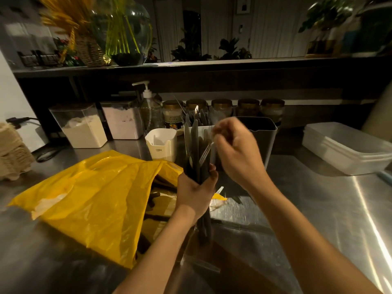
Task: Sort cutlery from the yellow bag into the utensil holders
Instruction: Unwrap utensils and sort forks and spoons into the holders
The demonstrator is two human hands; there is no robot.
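Note:
My left hand (196, 193) grips a bundle of dark cutlery (194, 145) upright above the steel counter. My right hand (235, 149) is beside the bundle's top, fingers curled, pinching a fork (205, 154) whose tines point down-left. The yellow bag (89, 192) lies open on the counter to the left, with more dark cutlery (157, 198) showing in its mouth. Behind the bundle stand a small white holder (162, 145), a middle holder (204, 129) with cutlery in it, and a tall grey holder (265, 134), partly hidden by my right hand.
Clear canisters of powder (84, 126), a pump bottle (149, 109) and several lidded jars (248, 107) line the back. A white lidded box (347, 147) sits at the right. Egg cartons (10, 151) are at the far left. A shelf (212, 64) with plants runs overhead.

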